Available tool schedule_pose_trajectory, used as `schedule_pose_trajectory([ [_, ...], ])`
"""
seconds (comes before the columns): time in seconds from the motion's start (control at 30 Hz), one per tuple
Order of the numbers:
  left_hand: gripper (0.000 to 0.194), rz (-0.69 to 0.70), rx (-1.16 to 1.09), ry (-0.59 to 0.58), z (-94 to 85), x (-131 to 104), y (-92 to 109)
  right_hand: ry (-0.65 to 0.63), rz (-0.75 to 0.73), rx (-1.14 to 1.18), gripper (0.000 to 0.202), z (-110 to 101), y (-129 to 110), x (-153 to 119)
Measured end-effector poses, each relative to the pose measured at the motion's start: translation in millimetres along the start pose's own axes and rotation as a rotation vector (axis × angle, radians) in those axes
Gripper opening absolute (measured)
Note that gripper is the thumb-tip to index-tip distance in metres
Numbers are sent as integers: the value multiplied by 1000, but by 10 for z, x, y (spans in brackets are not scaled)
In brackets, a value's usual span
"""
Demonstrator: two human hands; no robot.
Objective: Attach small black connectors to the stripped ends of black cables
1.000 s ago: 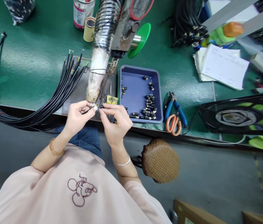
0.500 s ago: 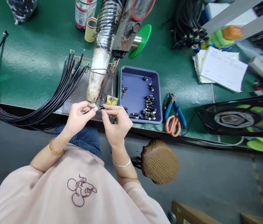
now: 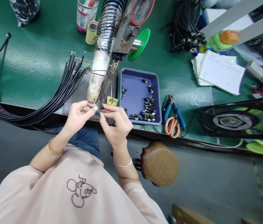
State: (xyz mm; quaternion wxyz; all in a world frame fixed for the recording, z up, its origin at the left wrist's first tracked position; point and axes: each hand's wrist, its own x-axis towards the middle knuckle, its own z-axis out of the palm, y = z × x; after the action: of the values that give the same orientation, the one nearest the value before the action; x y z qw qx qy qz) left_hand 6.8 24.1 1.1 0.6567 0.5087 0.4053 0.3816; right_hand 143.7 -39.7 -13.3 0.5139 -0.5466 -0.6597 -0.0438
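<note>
My left hand [image 3: 80, 117] is closed in a pinch on the end of a cable, whose thin wire ends show at the fingertips. My right hand [image 3: 116, 124] pinches a small black connector [image 3: 102, 107] against those wires; the exact contact is too small to make out. Just above the fingers, a soldering iron [image 3: 109, 79] points down in its holder, beside the open end of a taped fume hose [image 3: 96, 74]. A yellow sponge [image 3: 112, 100] lies by my right fingertips. To the right, a blue tray [image 3: 140, 72] holds several black connectors.
A bundle of black cables [image 3: 45, 107] lies on the left. Cutting pliers [image 3: 177, 113] and orange-handled scissors [image 3: 172, 127] rest right of the tray. A green solder spool [image 3: 143, 43] hangs on the iron's stand. Farther right are papers [image 3: 221, 71] and a black fan [image 3: 236, 119]. A stool [image 3: 160, 163] stands below.
My right thumb has shifted slightly left and away from the index finger. My left hand keeps its pinch at the same spot. The whole view has shifted a little.
</note>
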Motion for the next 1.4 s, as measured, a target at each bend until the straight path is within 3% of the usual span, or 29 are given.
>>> schedule_pose_trajectory([
  [0.2,24,-39,47,-46,-54,-8,-26,-81,-27,-10,15,-24,29,-59],
  [0.4,19,2,100,-71,-38,-72,-59,-9,-25,-14,16,-38,10,-87],
  [0.5,18,14,99,-74,-25,-128,-68,26,67,42,14,-38,-3,-92],
  [0.7,18,-11,59,-139,-77,-236,-116,-32,273,201,8,-84,-5,-166],
  [0.8,20,-2,27,-149,-105,-257,-90,30,177,197,7,-112,-20,-223],
  [0.97,26,-5,-34,-180,-128,-256,-39,-30,33,149,11,-92,-60,-260],
  [1.4,20,-41,49,-224,-143,-291,-114,-90,62,151,13,-112,-106,-212],
])
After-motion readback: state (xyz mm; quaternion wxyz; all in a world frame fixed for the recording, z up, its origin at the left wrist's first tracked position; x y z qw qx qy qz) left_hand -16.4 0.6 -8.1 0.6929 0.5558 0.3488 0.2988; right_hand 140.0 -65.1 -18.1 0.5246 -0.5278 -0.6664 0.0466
